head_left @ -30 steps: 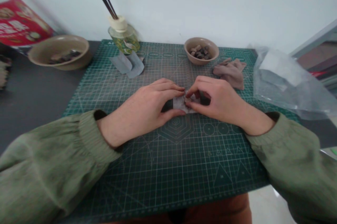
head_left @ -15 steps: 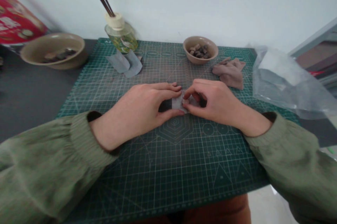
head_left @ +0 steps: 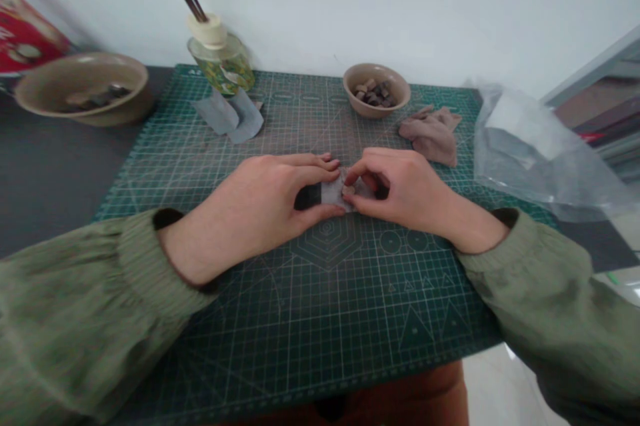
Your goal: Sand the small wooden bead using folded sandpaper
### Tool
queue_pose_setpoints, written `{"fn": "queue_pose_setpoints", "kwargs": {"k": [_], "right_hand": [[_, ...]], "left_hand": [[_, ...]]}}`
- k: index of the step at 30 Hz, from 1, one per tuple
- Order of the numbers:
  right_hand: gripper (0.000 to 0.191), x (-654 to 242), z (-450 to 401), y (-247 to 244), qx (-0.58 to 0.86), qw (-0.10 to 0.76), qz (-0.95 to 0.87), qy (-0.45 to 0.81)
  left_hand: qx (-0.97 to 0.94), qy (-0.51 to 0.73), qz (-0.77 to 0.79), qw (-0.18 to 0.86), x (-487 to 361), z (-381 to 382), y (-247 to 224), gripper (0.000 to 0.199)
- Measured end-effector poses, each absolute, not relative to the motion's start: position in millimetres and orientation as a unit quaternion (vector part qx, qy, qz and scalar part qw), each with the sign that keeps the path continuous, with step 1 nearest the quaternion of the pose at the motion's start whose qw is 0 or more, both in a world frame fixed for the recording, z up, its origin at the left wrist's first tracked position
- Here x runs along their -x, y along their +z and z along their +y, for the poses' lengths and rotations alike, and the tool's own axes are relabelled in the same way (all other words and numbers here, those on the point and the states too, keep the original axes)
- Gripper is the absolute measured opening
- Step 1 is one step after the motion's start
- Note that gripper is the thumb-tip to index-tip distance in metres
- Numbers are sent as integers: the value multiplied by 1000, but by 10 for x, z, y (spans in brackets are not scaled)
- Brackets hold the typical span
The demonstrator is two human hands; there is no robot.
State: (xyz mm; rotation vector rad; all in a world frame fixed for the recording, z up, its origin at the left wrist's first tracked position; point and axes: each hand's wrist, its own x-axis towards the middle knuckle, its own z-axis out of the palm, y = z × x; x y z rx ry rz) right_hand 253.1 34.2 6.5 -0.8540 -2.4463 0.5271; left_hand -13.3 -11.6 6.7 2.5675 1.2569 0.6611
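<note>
A small grey sheet [head_left: 330, 194] lies flat on the green cutting mat [head_left: 320, 319], between my two hands. My left hand [head_left: 265, 206] rests at its left side, thumb and fingers apart, with fingertips touching the sheet's far and near edges. Over the sheet's right part, my right hand [head_left: 400, 189] pinches a small light brown piece [head_left: 349, 191] between thumb and forefinger. The piece is down at the sheet's surface; whether it touches is hard to tell. My right hand hides some of the sheet.
Behind are a small bowl of brown pieces [head_left: 376, 91], a crumpled brown cloth [head_left: 431, 136], folded grey sheets [head_left: 233, 116] and a reed diffuser [head_left: 223, 63]. A larger bowl [head_left: 85, 89] stands left, a clear plastic bag [head_left: 540, 146] right.
The view has shifted slightly, so everything sits a little further left and higher. More of the small piece shows between my right fingertips; both hands keep nearly the same pose around the sheet.
</note>
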Motion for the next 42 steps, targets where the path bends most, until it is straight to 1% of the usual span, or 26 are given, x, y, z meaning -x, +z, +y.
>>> {"fn": "queue_pose_setpoints", "kwargs": {"k": [6,15,18,22,31,37,42], "right_hand": [[15,-2519,373,58,332,251,-891,179],[19,-2569,357,72,319,240,-896,193],[17,-2538,392,59,328,246,-893,185],[15,-2473,383,33,305,255,-896,197],[17,-2553,371,70,321,244,-895,189],[15,-2476,353,45,286,250,-903,202],[15,-2573,343,60,307,242,-899,197]], "left_hand": [[-871,225,424,104,130,-107,66,46],[-871,225,422,113,144,-104,54,49],[-871,221,426,108,141,-103,58,48],[-871,215,431,100,151,-95,46,50],[-866,217,438,105,158,-105,62,50],[-868,215,437,97,180,-89,45,53],[-866,216,439,101,173,-95,47,52]]}}
